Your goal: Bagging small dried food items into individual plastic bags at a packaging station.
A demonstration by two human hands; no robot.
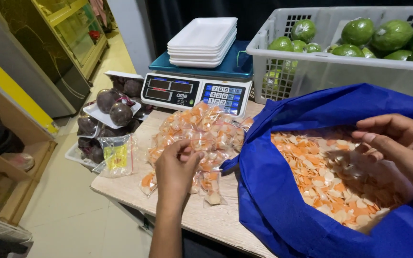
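L hand (177,165) pinched small chip packet (201,143) on packet pile, near bench front edge (120,191); pile cd slide off. R hand (397,148) spread, empty, over chips in blue bag (273,191); bag mouth sagged, spill risk.

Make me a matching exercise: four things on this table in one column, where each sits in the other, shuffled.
Things:
1. white foam trays
2. green fruits
3. loose orange and white chips
4. small packed bags

Places:
a. in the blue bag
b. under the left hand
c. on the scale
d. in the white crate

Pairs: 1-c, 2-d, 3-a, 4-b
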